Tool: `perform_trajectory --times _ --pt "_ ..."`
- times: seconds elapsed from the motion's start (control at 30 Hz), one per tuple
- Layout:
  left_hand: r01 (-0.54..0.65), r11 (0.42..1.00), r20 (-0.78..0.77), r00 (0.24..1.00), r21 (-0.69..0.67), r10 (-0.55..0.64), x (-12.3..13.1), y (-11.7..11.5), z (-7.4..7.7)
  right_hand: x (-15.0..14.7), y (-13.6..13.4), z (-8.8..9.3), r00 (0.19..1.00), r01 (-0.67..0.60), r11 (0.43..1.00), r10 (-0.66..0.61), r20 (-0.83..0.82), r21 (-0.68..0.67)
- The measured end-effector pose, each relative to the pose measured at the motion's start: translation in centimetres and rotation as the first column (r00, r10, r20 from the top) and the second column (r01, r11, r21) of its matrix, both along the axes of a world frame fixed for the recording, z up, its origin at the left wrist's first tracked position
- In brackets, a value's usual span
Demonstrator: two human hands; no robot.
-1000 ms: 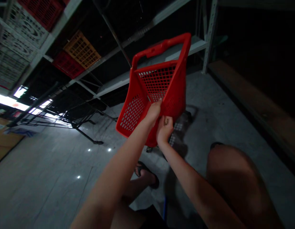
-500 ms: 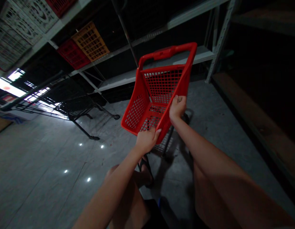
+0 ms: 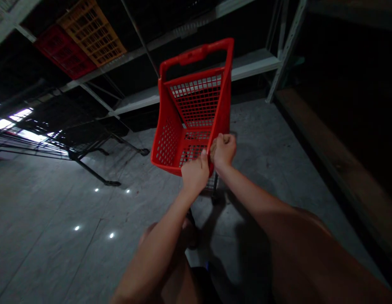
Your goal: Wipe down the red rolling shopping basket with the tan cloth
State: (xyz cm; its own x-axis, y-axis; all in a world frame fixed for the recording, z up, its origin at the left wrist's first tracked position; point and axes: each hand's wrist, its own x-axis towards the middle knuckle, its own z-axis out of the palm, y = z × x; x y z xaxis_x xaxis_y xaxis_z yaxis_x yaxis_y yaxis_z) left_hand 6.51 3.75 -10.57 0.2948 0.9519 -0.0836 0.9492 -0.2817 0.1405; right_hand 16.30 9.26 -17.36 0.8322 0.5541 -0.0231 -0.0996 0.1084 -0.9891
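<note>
A small red plastic shopping cart (image 3: 226, 101) with a meshed basket stands in front of me, its push handle on the far side. My left hand (image 3: 196, 172) is closed over the near rim of the basket, thumb up at the corner. Just right of it, my right hand (image 3: 224, 150) makes a fist against the outside of the cart's right rim. A bit of brown, crumpled material (image 3: 213, 148) shows at that fist; its kind is too dim to make out. The cart's lower frame is partly hidden by my arms.
A dark metal cart (image 3: 88, 169) stands on the concrete floor to the left. Behind runs a metal rack (image 3: 256, 63) holding a yellow crate (image 3: 93, 31) and a red crate (image 3: 64, 50). A low ledge (image 3: 329, 156) borders the right side.
My right hand has moved down along the right rim toward my left hand, and brown material now shows at it. The view has shifted, so the cart appears further left and higher.
</note>
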Motion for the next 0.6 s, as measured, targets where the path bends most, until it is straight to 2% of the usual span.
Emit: perform_trajectory --times 0.1,0.17,0.3,0.37,0.43,0.53,0.6 --pt "0.053 0.998 -0.101 0.993 -0.025 -0.055 -0.1 -0.9 0.4 3.4 5.1 0.1 0.989 0.138 0.990 -0.137 0.047 -0.028" --pt "0.035 0.999 -0.112 0.993 -0.038 -0.039 -0.6 -1.5 0.4 4.9 7.7 -0.4 0.979 0.201 0.977 -0.198 0.048 -0.071" --pt "-0.040 0.999 -0.118 0.992 -0.035 0.035 -1.7 -1.5 0.1 5.2 10.1 -1.7 0.981 0.192 0.977 -0.193 -0.009 -0.088" --pt "-0.088 0.996 -0.115 0.990 -0.021 0.085 -2.2 -0.8 0.0 3.9 9.6 -1.9 0.990 0.144 0.985 -0.143 0.012 -0.099" --pt "-0.144 0.990 -0.108 0.984 -0.007 0.142 -2.6 0.1 0.0 1.9 7.8 -1.8 0.994 0.093 0.990 -0.086 0.063 -0.109" --pt "-0.194 0.981 -0.091 0.977 0.005 0.194 -2.9 1.2 0.1 -2.0 3.3 -1.6 0.991 0.007 0.992 0.010 0.133 -0.126" --pt "-0.188 0.982 -0.079 0.979 0.022 0.189 -2.8 1.5 0.1 -4.1 0.0 -1.8 0.987 -0.075 0.983 0.097 0.130 -0.165"
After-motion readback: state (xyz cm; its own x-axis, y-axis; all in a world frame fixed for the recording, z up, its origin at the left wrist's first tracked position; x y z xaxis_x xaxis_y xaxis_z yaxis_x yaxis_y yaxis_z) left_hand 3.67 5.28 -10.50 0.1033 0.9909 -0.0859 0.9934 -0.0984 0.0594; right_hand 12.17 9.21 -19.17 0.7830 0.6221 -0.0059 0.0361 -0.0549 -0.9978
